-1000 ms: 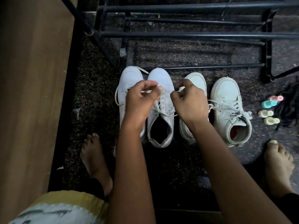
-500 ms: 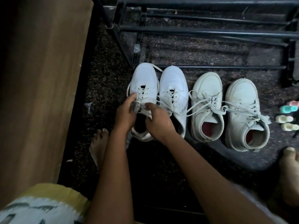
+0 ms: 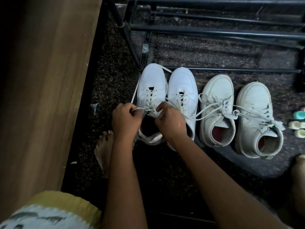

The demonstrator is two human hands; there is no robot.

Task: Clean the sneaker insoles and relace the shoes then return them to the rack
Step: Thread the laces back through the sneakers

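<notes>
Two pairs of white sneakers stand in a row on the dark floor, toes toward the black metal rack (image 3: 214, 30). My left hand (image 3: 126, 120) and my right hand (image 3: 168, 120) each pinch a lace end of the leftmost sneaker (image 3: 152, 86), just above its opening. Its partner (image 3: 182, 90) stands beside it, laced, with a loose lace trailing right. The off-white high-top pair, one sneaker (image 3: 216, 104) and the other (image 3: 257, 116), is laced with red insoles showing inside.
A wooden panel (image 3: 41, 88) runs along the left. My bare left foot (image 3: 104, 149) rests beside the leftmost sneaker; my right foot (image 3: 298, 179) shows at the right edge. Small pastel items (image 3: 297, 123) lie at the far right.
Both hands moved from the second sneaker's laces to the leftmost sneaker and took hold of its lace ends. The camera view shifted left.
</notes>
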